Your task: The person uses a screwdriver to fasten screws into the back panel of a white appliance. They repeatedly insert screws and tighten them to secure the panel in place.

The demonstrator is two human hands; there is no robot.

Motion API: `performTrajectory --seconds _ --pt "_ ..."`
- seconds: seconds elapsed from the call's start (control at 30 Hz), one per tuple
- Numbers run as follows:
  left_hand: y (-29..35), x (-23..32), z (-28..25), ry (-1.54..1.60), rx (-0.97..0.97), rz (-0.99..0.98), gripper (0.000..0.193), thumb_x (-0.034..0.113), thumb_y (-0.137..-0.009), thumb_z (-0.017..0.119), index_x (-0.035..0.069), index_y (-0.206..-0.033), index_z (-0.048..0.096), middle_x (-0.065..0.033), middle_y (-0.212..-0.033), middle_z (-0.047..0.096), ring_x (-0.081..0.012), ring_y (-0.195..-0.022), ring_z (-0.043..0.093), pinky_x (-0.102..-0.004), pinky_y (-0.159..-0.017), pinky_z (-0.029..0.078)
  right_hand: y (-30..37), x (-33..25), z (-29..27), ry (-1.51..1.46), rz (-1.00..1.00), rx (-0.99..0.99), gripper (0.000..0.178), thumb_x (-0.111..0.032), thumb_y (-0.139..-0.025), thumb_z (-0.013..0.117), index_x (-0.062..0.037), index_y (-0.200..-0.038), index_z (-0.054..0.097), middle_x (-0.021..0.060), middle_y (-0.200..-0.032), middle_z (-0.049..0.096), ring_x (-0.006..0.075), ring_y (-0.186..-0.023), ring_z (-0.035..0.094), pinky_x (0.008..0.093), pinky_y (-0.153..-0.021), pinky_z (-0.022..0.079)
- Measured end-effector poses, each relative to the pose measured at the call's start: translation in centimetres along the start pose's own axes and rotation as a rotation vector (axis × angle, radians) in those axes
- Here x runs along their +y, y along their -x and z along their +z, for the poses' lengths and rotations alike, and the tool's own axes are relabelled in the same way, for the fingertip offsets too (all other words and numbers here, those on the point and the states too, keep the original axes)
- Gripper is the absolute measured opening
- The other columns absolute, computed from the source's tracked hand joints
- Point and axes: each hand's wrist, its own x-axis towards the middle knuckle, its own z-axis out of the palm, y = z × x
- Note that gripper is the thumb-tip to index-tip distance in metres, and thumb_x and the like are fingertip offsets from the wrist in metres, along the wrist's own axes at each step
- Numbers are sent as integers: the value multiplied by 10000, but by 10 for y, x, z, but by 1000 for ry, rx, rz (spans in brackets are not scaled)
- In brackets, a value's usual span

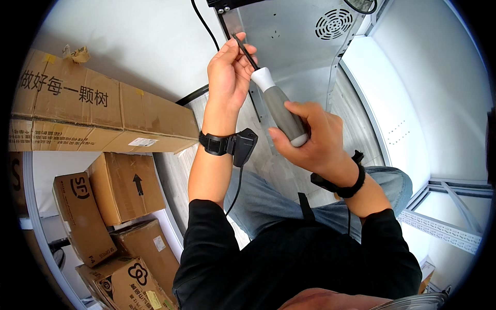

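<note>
A screwdriver [283, 111] with a grey and white handle and a thin dark shaft slants up and to the left. My right hand [315, 135] is closed round the butt end of its handle, thumb and forefinger along the grip. My left hand [231, 67] has its fingers curled together at the shaft's tip. Whatever small thing they may pinch there is too small to make out. The tip is close to the left edge of a grey metal panel [294, 46], which has a round slotted vent [334, 24].
To the left lies a long cardboard box [103, 103]; below it, several brown cartons [126, 188] are stacked on a rack. A black cable [205, 23] hangs beside the panel. A white perforated metal frame [442, 230] stands at right. Grey wood-look floor [173, 175] shows beneath.
</note>
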Motion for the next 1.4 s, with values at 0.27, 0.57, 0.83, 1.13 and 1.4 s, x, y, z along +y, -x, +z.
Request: performTrajectory --seconds 0.27,0.57,0.83,1.13,1.4 --pt "4 8 0 -24 -107 -76 209 136 -958 439 -34 -1051 517 -160 -796 633 -191 -649 612 -270 -629 512 -8 -14 -17 36 169 -212 633 -348 -670 793 -21 -1117 487 116 -766 577 226 -587 605 294 -487 463" --pt "-3 3 -2 -45 -18 -69 149 144 -949 477 8 -940 538 -158 -734 636 -135 -600 602 -225 -530 478 -2 -1 -4 124 -227 -52 493 -82 -703 714 -99 -1163 537 130 -1012 476 252 -704 568 305 -520 472" --pt "2 6 2 35 -86 -97 199 158 -959 442 -9 -1010 538 -160 -801 643 -162 -611 597 -250 -559 485 -9 -15 -11 187 56 -103 517 -255 -757 718 -36 -1175 508 99 -877 547 243 -603 577 292 -477 469" --pt "-3 0 -12 37 -3 -83 179 133 -943 460 -13 -964 561 -111 -750 621 -165 -657 559 -270 -628 478 -6 -11 -13 69 79 -260 564 -250 -762 700 12 -1196 452 172 -1005 615 304 -692 631 349 -583 493" --pt "-6 7 -6 64 -78 -110 353 173 -949 321 -43 -1106 552 -108 -691 603 -190 -648 537 -296 -618 439 -5 -14 -7 -109 275 -272 461 -164 -805 621 -11 -1198 434 187 -795 621 326 -589 613 378 -518 470"
